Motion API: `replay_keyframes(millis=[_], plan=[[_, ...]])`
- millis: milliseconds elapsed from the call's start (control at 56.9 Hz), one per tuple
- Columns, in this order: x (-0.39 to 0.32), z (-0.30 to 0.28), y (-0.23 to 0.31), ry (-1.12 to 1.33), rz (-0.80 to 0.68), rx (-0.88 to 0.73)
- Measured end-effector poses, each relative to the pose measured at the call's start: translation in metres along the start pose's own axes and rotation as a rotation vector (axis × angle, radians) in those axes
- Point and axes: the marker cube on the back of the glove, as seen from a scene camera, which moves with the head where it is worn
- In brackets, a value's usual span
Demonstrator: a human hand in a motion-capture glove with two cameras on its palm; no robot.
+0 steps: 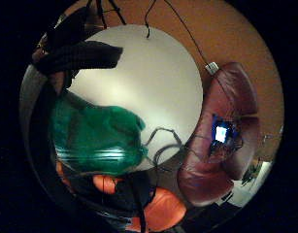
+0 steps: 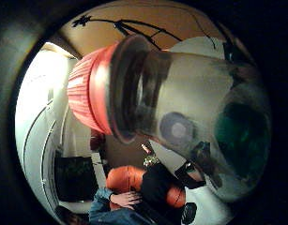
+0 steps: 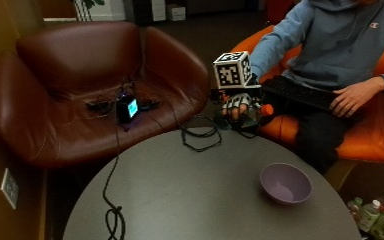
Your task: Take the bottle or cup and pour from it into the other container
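A round grey table [image 3: 198, 195] is taking up the lower half of the outside view, with a brown leather armchair [image 3: 79, 85] standing beyond its far edge and an orange seat [image 3: 372, 135] on which the person is sitting beside it. The purple bowl [image 3: 285, 183] is sitting upright on the table near the person's side, well apart from the gloved hand, which I judge leaves it as the receiving container with clear air above its open mouth. The right hand [image 3: 237, 107] is hovering off the table's far edge, in front of the person's lap, and its fingers are curling round a clear bottle [image 2: 181, 117] with green contents; the green-tinted body [image 1: 95, 141] is filling much of the little-finger palm view, while the thumb-side view is looking along the neck to the red ribbed cap [image 2: 89, 91], which is screwed on. With the cap in place nothing can be poured yet, so I judge the bottle is being carried rather than tipped. The bare hand [image 3: 352, 97] is resting on the person's thigh, idle and away from the bottle. A small device with a lit screen [image 3: 127, 108] is lying on the armchair, its cable trailing onto the table. A small logo is showing on the sweatshirt, too small to read, and no label on the bottle is legible.
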Motion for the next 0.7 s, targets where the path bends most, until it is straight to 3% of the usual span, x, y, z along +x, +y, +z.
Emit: replay_keyframes(millis=[404,703], plan=[[-0.055,0.014,-0.010,0.518,-0.065,-0.146],[-0.098,0.041,-0.009,1.140,-0.153,-0.256]])
